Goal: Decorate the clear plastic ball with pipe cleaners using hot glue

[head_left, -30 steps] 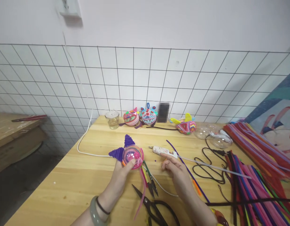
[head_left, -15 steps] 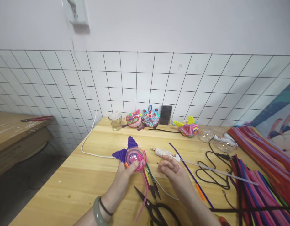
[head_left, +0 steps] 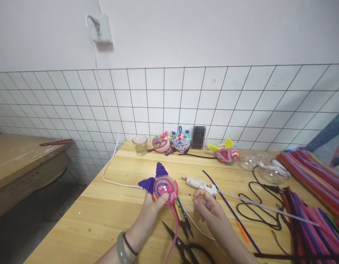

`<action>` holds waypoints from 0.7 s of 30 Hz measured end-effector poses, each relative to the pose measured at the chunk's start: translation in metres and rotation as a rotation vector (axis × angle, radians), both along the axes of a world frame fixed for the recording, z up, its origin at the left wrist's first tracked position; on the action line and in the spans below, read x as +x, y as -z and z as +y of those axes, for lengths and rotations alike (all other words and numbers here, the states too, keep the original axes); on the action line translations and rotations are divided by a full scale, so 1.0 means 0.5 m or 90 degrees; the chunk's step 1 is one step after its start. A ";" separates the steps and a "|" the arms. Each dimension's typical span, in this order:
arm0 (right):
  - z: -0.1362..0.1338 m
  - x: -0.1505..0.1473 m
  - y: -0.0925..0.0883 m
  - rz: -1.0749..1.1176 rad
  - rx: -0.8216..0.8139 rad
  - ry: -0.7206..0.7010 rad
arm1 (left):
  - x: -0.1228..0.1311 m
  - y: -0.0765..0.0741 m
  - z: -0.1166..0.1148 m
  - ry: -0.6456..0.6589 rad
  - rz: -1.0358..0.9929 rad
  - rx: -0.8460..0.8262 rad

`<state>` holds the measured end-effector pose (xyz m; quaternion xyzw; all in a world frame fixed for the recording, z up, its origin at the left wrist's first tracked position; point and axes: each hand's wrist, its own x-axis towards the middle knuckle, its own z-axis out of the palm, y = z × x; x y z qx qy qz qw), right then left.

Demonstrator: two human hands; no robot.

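Because the left hand (head_left: 153, 209) clasps the purple-eared ball (head_left: 161, 187) by its near side over the bench (head_left: 103, 216), its domed face seems left uncovered, while the right hand (head_left: 209, 209), beside the glue gun (head_left: 196, 182), has a loosely curled grip whose contents I cannot tell.

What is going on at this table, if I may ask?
A person's left grip holds a clear, colorfully decorated ball with two purple pointed pieces and a pink strip hanging below. The right grip, loosely curled, is beside the glue gun on the wooden table; whether they touch is unclear. Black scissors lie nearer the person, and three decorated pieces sit near the wall.
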<state>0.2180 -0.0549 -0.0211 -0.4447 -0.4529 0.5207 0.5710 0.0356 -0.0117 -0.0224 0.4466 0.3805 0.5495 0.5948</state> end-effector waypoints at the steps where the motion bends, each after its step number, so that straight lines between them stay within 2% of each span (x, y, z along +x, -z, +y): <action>1: -0.003 -0.001 0.002 -0.055 0.030 0.021 | 0.000 -0.003 -0.002 -0.002 0.009 -0.004; 4: -0.015 -0.008 0.001 -0.252 0.157 0.097 | 0.003 -0.009 -0.008 0.005 0.040 -0.012; 6: -0.021 -0.014 -0.005 -0.358 0.252 0.103 | 0.007 -0.011 -0.012 0.016 0.061 0.007; 9: -0.028 -0.023 -0.016 -0.421 0.342 0.098 | 0.015 -0.014 -0.021 0.040 0.090 0.050; 15: -0.031 -0.028 -0.018 -0.446 0.355 0.117 | 0.028 -0.017 -0.037 0.148 0.098 0.099; 21: -0.031 -0.023 -0.016 -0.455 0.380 0.114 | 0.028 -0.024 -0.039 0.121 0.081 0.064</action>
